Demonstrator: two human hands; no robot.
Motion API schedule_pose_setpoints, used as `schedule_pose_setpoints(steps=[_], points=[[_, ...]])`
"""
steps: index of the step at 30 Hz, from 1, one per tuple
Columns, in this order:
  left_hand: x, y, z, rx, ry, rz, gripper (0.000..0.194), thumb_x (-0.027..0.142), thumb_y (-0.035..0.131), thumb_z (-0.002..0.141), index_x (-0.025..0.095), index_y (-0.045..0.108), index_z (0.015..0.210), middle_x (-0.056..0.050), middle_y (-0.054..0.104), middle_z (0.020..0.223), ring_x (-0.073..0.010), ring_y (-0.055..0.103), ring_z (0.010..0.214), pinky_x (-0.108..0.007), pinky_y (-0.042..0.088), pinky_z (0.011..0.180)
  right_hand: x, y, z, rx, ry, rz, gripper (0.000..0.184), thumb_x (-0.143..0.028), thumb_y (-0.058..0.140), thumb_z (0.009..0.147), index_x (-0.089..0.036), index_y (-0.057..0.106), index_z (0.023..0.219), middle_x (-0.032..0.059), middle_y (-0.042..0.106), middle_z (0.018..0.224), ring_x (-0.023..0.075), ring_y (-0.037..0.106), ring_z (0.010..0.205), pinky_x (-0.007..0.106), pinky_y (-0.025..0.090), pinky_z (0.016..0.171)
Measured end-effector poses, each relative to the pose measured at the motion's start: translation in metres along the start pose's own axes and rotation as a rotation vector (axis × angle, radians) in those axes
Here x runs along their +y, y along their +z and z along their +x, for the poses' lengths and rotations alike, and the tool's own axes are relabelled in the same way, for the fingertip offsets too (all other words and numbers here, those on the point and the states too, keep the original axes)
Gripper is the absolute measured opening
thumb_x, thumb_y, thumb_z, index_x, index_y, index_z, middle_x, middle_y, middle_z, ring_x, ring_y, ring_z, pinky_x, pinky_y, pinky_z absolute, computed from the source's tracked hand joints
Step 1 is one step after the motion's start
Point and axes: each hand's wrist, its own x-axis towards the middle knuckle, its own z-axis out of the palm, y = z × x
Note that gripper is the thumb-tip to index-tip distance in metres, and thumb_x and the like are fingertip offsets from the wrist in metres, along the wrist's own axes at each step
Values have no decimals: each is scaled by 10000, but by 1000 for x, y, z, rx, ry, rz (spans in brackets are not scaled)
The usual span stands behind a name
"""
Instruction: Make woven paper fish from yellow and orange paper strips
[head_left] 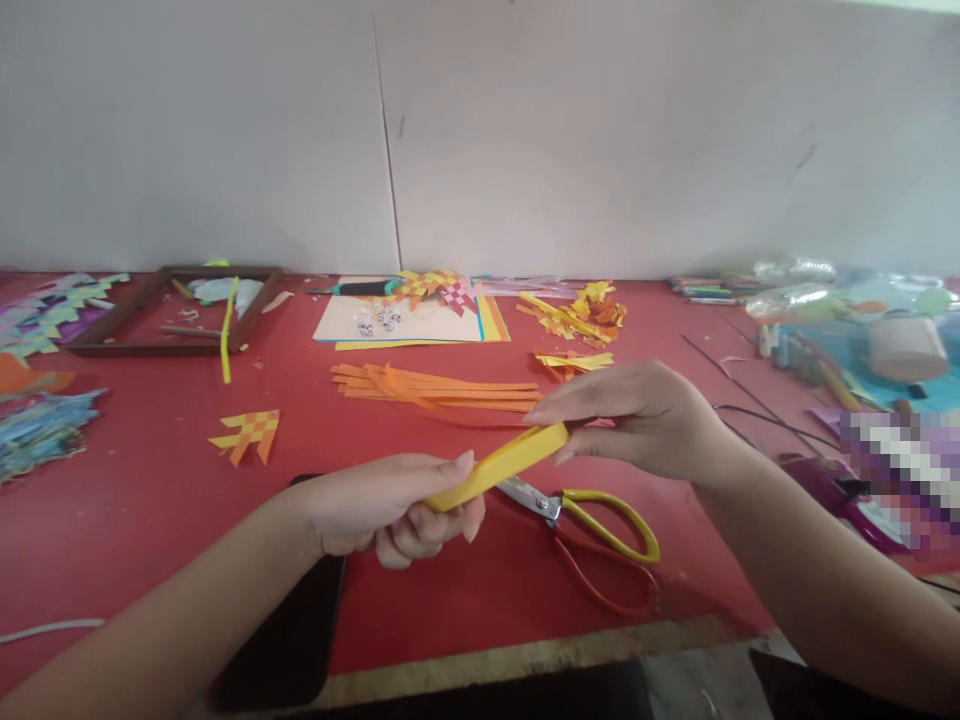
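Observation:
A looped or stacked band of yellow paper strips (502, 464) is held slantwise above the red table. My left hand (405, 505) is closed on its lower left end, with the thumb on top and the fingers curled beneath. At the raised right end, the fingers and thumb of my right hand (637, 420) pinch the strips. Below them lie scissors (553, 508) with one yellow and one red handle, the blade tips hidden behind my left hand and the strips. Just beyond the hands is a row of orange paper strips (442, 388).
A woven yellow-orange paper fish (251, 435) lies left, near a dark phone (300, 620) under my left forearm. Behind are a brown frame (169, 350), stacked paper sheets (405, 325) and yellow paper scraps (577, 312). Pens (705, 290) and plastic wrapping (795, 297) crowd the right.

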Motion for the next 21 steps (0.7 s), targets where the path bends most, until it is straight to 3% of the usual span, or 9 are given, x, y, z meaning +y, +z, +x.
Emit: schedule_pose_setpoints(steps=[3, 8, 12, 16, 21], points=[[1, 2, -1, 49, 10, 20, 534, 687, 389, 880, 185, 521, 754, 74, 174, 573, -75, 78, 473, -229, 35, 402, -2, 1, 0, -10, 65, 53, 175, -270, 730, 810, -231, 747, 979, 10, 758, 786, 107, 687, 646, 199, 538, 572], [3, 6, -4, 136, 38, 88, 508, 672, 436, 871, 185, 512, 746, 73, 187, 590, -77, 95, 488, -229, 73, 415, 1, 3, -3, -156, 234, 267, 184, -253, 759, 772, -181, 702, 932, 16, 736, 788, 121, 689, 655, 217, 572, 589], [3, 5, -5, 155, 5, 104, 523, 687, 433, 863, 184, 512, 742, 73, 183, 595, -79, 93, 495, -238, 75, 426, 7, 1, -5, -249, 250, 273, 202, -269, 775, 754, -182, 705, 922, 9, 728, 768, 113, 668, 632, 202, 543, 566], [1, 3, -5, 152, -36, 98, 548, 695, 409, 867, 175, 549, 772, 69, 176, 611, -83, 86, 513, -245, 55, 442, 5, 0, -3, -255, 221, 170, 92, -237, 640, 873, -188, 717, 886, -9, 712, 715, 71, 617, 571, 154, 466, 489], [1, 2, -4, 119, -38, 163, 596, 685, 379, 886, 148, 612, 773, 70, 186, 591, -73, 101, 483, -248, 84, 429, -1, 2, 0, -246, 368, 244, 101, -280, 677, 842, -184, 707, 845, 9, 742, 725, 110, 691, 630, 176, 538, 555]])
